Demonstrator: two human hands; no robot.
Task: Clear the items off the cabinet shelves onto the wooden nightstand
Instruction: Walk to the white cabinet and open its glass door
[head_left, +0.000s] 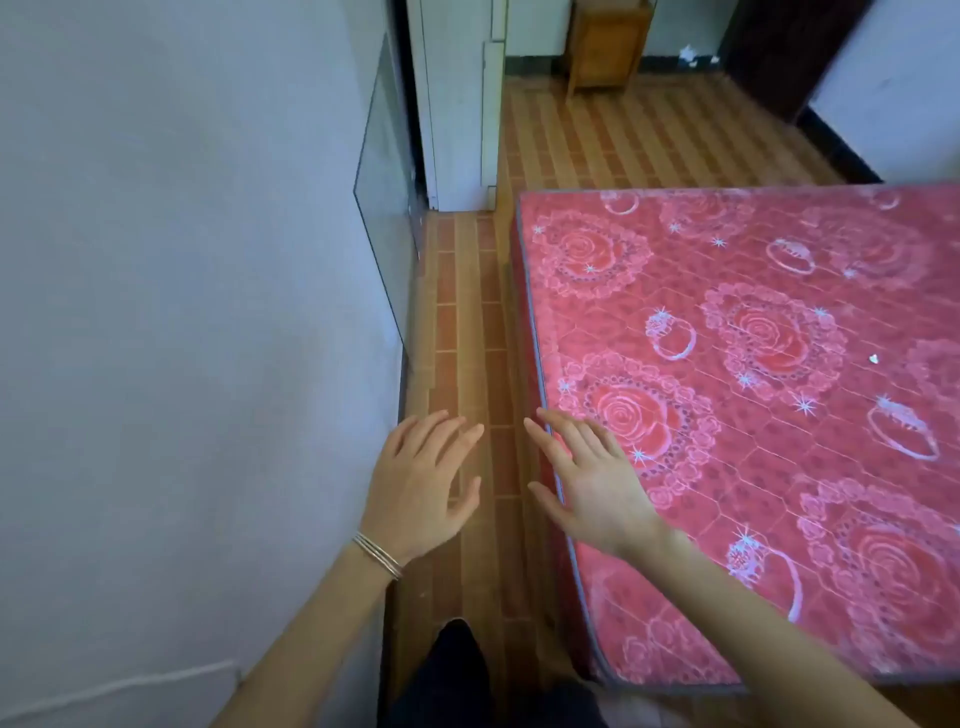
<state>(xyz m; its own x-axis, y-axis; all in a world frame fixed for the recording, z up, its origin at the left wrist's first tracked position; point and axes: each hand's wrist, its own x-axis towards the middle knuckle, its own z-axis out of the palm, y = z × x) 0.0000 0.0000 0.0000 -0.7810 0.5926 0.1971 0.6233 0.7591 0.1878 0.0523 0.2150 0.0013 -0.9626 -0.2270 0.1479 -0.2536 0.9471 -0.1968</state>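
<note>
Past splayed left hand (421, 483), right hand (592, 488) stands seemingly a nightstand (605, 47).

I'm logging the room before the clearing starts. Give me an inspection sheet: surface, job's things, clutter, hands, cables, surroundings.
Surface: nightstand top is cut off by the frame, so its contents cannot be told.
Job's things: wooden nightstand stands by the far wall; cabinet shelves and their items are not in view.
Clutter: white scraps on the floor beside the nightstand; one small white scrap on the mattress.
Hands: left hand and right hand are both open with fingers spread, holding nothing; bangles on the left wrist.
Cables: nothing seen.
Surroundings: wall on the left with a glass panel; tiled floor aisle; red mattress on the right.
</note>
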